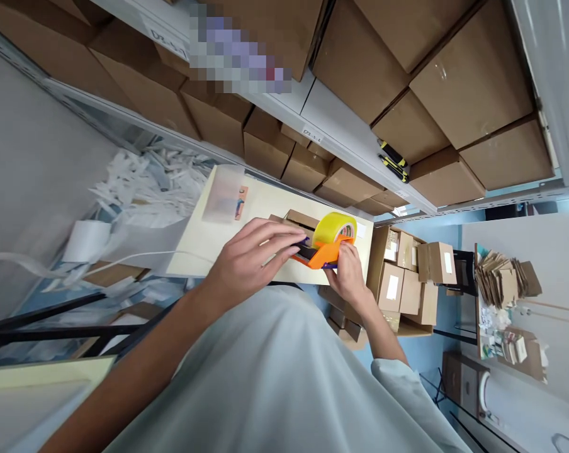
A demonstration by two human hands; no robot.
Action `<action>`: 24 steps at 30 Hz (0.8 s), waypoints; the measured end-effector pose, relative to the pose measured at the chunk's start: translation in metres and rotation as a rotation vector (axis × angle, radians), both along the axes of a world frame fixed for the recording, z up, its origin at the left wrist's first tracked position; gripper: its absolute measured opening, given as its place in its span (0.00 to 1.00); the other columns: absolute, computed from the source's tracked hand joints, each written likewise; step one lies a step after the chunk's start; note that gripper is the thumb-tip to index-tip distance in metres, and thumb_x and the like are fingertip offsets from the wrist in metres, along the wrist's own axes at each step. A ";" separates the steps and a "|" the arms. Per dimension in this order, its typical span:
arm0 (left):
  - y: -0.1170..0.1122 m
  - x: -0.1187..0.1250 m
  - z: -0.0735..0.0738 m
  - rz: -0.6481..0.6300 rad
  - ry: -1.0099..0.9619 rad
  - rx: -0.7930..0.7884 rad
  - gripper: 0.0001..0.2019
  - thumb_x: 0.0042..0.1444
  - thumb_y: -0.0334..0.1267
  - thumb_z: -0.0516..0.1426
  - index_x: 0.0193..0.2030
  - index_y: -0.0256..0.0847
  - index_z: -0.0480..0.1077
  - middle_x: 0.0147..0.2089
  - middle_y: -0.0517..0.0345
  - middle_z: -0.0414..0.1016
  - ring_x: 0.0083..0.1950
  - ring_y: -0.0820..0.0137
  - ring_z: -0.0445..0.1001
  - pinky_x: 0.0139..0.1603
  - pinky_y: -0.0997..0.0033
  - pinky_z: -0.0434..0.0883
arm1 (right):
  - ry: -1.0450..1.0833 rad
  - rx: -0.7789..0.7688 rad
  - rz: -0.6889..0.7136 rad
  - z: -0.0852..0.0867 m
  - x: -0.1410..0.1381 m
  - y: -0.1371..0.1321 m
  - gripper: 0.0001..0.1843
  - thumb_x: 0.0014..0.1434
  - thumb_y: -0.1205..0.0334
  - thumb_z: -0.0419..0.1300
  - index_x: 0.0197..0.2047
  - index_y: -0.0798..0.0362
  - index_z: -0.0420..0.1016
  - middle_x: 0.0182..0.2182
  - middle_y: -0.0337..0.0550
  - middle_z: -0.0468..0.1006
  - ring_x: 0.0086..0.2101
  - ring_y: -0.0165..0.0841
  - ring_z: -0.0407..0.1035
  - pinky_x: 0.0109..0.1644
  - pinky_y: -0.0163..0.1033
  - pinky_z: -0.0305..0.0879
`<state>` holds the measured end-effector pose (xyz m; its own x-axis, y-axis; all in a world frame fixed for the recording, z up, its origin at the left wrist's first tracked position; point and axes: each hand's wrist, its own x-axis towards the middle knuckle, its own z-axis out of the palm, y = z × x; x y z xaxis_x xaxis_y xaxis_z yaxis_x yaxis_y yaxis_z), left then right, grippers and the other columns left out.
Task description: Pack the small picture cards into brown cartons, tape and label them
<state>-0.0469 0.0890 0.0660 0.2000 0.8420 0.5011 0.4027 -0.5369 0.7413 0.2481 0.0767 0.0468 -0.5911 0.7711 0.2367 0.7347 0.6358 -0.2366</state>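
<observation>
An orange tape dispenser carries a large roll of yellow tape. My right hand is wrapped round the dispenser's right side. At its other end my left hand has fingers drawn together on the dark front edge; what the fingertips pinch there, perhaps the tape's end, is too small to make out. Just behind the dispenser lies a small cardboard box, partly hidden by it and my left fingers. All this is over a pale yellow table.
A translucent plastic sleeve and an orange printed card lie on the table's left. Shelves of cardboard boxes rise behind, with two utility knives on one shelf. A large carton of parcels stands at right; white scraps heap at left.
</observation>
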 end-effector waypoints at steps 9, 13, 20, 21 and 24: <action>-0.017 -0.006 0.001 -0.046 0.009 -0.067 0.12 0.76 0.43 0.57 0.55 0.52 0.82 0.50 0.54 0.86 0.52 0.58 0.83 0.60 0.49 0.82 | -0.021 0.049 0.074 0.014 -0.003 0.000 0.22 0.74 0.66 0.58 0.68 0.55 0.66 0.52 0.58 0.82 0.53 0.49 0.79 0.64 0.63 0.78; -0.011 -0.006 -0.001 -0.039 0.010 -0.091 0.10 0.76 0.44 0.57 0.50 0.50 0.81 0.47 0.54 0.85 0.49 0.58 0.82 0.59 0.50 0.80 | -0.028 -0.003 0.119 0.010 -0.005 0.003 0.18 0.77 0.61 0.57 0.67 0.54 0.68 0.51 0.57 0.84 0.53 0.48 0.80 0.65 0.62 0.78; -0.013 0.005 -0.029 0.074 -0.015 -0.199 0.13 0.78 0.46 0.55 0.45 0.45 0.78 0.44 0.52 0.83 0.48 0.60 0.80 0.56 0.57 0.78 | -0.098 -0.225 0.127 0.010 -0.005 0.005 0.19 0.81 0.47 0.55 0.61 0.54 0.70 0.48 0.58 0.84 0.51 0.50 0.79 0.58 0.58 0.79; -0.016 0.007 -0.035 0.096 -0.027 -0.236 0.13 0.77 0.46 0.55 0.45 0.45 0.78 0.44 0.52 0.83 0.48 0.61 0.80 0.56 0.59 0.78 | -0.113 -0.271 0.130 0.012 -0.004 0.005 0.19 0.81 0.46 0.54 0.59 0.53 0.70 0.46 0.56 0.84 0.49 0.49 0.79 0.56 0.56 0.79; -0.027 0.016 -0.052 0.101 -0.071 -0.409 0.14 0.76 0.49 0.55 0.44 0.45 0.77 0.44 0.53 0.83 0.48 0.60 0.80 0.54 0.60 0.79 | -0.193 -0.471 0.163 0.019 0.004 0.002 0.19 0.82 0.43 0.52 0.55 0.51 0.69 0.40 0.51 0.82 0.42 0.46 0.78 0.51 0.50 0.78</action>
<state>-0.0312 0.0623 0.0139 0.0830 0.9878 0.1317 0.3784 -0.1535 0.9129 0.2518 0.0788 0.0657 -0.7107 0.6622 -0.2377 0.6936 0.6030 -0.3940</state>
